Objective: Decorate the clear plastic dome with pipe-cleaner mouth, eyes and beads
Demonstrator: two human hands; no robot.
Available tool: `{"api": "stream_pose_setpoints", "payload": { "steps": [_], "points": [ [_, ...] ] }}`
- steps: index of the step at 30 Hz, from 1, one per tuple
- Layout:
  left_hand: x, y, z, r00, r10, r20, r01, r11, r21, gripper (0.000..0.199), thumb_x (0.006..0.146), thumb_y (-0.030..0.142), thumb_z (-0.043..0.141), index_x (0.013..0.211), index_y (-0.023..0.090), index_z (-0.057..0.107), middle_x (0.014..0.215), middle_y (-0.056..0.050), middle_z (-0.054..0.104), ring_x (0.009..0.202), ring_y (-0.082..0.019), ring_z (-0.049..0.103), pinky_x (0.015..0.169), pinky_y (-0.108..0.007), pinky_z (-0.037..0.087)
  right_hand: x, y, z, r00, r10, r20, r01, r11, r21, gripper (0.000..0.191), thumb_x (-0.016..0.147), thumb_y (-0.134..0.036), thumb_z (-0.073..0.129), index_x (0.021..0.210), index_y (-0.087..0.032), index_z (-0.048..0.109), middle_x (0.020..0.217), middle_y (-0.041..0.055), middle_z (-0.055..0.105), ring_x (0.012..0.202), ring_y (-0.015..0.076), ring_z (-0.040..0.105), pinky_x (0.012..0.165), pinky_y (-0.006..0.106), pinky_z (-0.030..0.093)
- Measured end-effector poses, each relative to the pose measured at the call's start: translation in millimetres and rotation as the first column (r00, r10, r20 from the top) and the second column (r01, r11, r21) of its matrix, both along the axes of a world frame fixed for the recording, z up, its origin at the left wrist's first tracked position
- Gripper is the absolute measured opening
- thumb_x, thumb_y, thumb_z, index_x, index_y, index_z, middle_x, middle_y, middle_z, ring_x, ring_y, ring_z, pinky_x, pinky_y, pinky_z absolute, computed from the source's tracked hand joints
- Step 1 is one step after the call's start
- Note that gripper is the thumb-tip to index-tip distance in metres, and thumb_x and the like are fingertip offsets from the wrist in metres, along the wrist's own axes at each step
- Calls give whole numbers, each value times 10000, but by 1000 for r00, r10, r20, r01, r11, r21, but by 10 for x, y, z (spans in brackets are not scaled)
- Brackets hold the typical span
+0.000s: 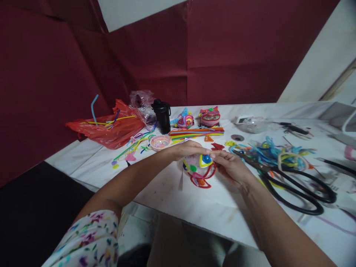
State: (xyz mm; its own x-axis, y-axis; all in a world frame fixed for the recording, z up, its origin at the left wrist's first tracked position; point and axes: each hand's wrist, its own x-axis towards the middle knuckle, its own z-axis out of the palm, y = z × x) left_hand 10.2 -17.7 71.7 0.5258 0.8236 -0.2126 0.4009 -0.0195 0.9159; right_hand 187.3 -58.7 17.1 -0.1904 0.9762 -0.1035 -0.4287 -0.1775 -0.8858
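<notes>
My left hand (190, 149) and my right hand (229, 165) meet over a decorated clear plastic ball (194, 168) at the near side of the table. A yellow-edged eye piece (206, 160) with a blue centre sits on its upper right, and my right fingertips press at its edge. The left fingers reach across the top of the ball, closed against it. Lower down show a green dot, pink and red outlines and an orange patch. The ball's far side is hidden by my hands.
Large black-handled scissors (292, 185) lie right of my right hand, beside tangled blue and yellow strips (274, 152). Behind stand a black bottle (162, 116), bundled pipe cleaners (197, 132), two finished-looking crafts, a small pink bowl (160, 142) and a red plastic bag (111, 129).
</notes>
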Motion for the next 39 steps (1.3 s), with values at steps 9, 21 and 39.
{"api": "stream_pose_setpoints", "payload": {
  "steps": [9, 21, 39],
  "points": [
    [-10, 5, -61, 990, 49, 131, -35, 994, -106, 195, 599, 315, 740, 637, 143, 657, 591, 30, 569, 599, -94, 492, 610, -238, 354, -1, -10, 13, 1000, 24, 3, -24, 1000, 0, 376, 447, -355, 941, 726, -190, 751, 714, 11, 740, 625, 102, 642, 625, 193, 517],
    [-108, -49, -42, 956, 124, 266, -140, 989, 43, 294, 716, 397, 733, 901, 168, 714, 943, -43, 676, 933, -175, 583, 881, -311, 399, 2, -18, 29, 997, -60, -48, 61, 998, 4, 367, 440, -323, 944, 717, -183, 748, 701, 9, 733, 620, 104, 645, 608, 180, 533],
    [370, -964, -554, 388, 667, 636, -221, 737, -639, 258, 599, 278, 823, 749, 197, 628, 911, -97, 705, 917, -230, 646, 860, -352, 465, 8, 65, 78, 868, -305, -392, 330, 944, -4, 177, 629, -192, 812, 750, -200, 683, 781, -5, 711, 756, 111, 655, 761, 167, 566]
  ]
}}
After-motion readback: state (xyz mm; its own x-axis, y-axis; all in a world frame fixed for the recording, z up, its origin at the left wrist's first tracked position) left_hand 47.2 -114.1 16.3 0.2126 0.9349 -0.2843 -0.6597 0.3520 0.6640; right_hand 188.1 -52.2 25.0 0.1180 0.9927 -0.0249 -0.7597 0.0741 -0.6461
